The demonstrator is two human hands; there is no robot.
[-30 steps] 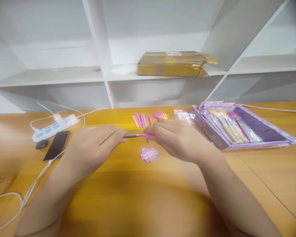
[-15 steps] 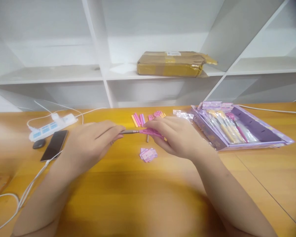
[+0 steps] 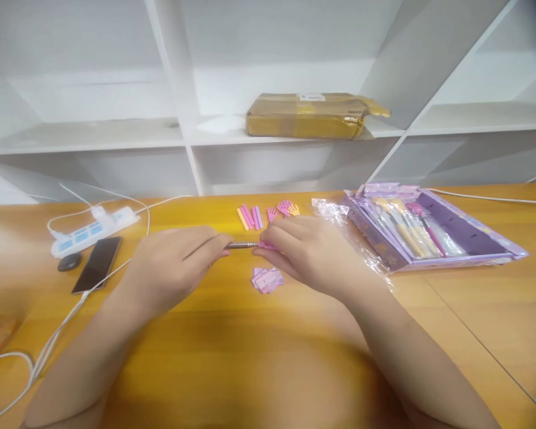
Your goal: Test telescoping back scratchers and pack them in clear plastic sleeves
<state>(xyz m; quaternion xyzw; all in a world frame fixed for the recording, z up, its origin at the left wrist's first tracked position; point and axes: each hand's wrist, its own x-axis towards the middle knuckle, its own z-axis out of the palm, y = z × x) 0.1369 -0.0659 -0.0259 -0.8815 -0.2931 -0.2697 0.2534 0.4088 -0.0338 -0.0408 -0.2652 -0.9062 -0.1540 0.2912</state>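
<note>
Between my two hands runs a thin metal rod point(image 3: 242, 245) with a pink end, much like the stem of a telescopic back scratcher. My left hand point(image 3: 172, 262) is closed round its left part, thumb and fingers pinched together. On the right, my right hand point(image 3: 310, 253) grips the pink end, most of which its fingers cover. Beyond the hands lie small hand-shaped plastic pieces point(image 3: 288, 208) in pink and orange. Several short coloured tubes point(image 3: 249, 218) rest side by side left of them. A small pile of purple printed cards point(image 3: 267, 280) lies below the rod.
A purple open box point(image 3: 464, 262) with wrapped brushes stands at the right, with clear plastic wrapping point(image 3: 330, 208) beside it. At the left are a power strip point(image 3: 93, 231), a phone point(image 3: 97, 265), a black mouse point(image 3: 69, 262) and white cables. A taped carton point(image 3: 306, 119) sits on the shelf.
My right hand has slid along the pink part toward the metal, so less pink shows. Both hands sit slightly lower, the left a little further right. A second metal rod is now out of sight.
</note>
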